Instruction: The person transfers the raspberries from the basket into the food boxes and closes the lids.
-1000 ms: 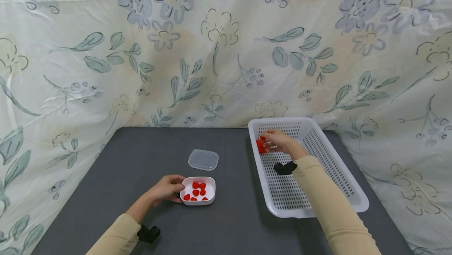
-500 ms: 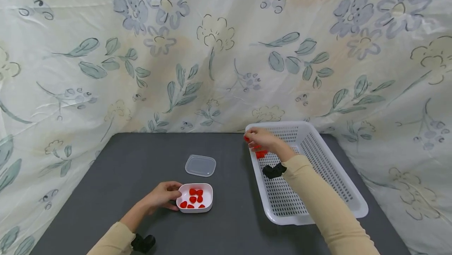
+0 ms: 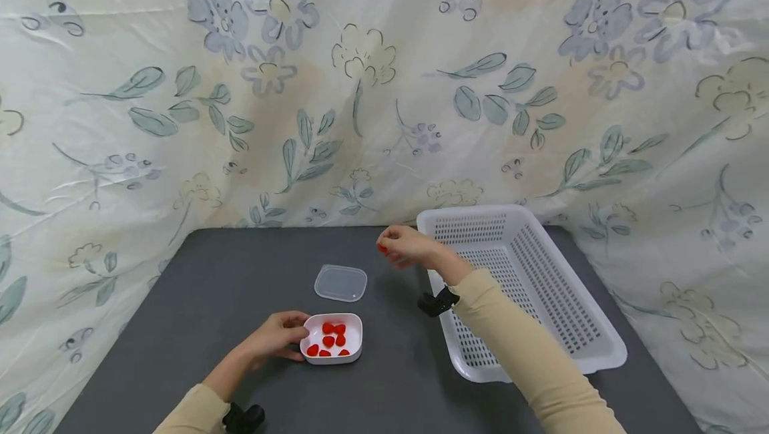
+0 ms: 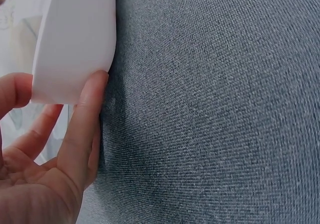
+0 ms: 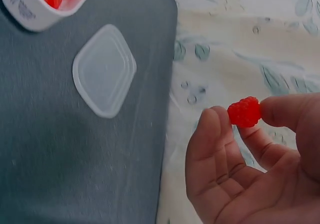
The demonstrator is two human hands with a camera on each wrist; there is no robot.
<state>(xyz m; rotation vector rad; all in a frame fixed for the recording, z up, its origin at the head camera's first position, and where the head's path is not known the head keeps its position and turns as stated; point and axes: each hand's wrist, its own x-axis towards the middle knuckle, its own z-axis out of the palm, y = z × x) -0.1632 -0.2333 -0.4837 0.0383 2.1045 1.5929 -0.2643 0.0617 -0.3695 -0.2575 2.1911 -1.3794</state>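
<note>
Between the thumb and fingertips of my right hand (image 3: 408,247) is a red raspberry (image 5: 244,112), knobbly and clear of the table. That hand hovers just left of the white basket, behind the lid's right side. My left hand (image 3: 275,338) holds the left end of a small white container (image 3: 332,360). In the left wrist view its thumb (image 4: 17,90) meets the rim and a finger (image 4: 82,109) lies along the lower wall. Several red raspberries (image 3: 328,341) lie loose inside the container, which stands upright on the table.
A translucent lid (image 3: 340,283) lies flat behind the container. The white perforated basket (image 3: 591,314) stands on the right of the dark table (image 3: 252,274); the right forearm crosses it and hides its left part. A floral cloth (image 3: 384,87) hangs behind the table.
My right hand has lifted a raspberry out of the basket and moved left over its rim. The left hand keeps its hold on the container. The head view has tilted slightly.
</note>
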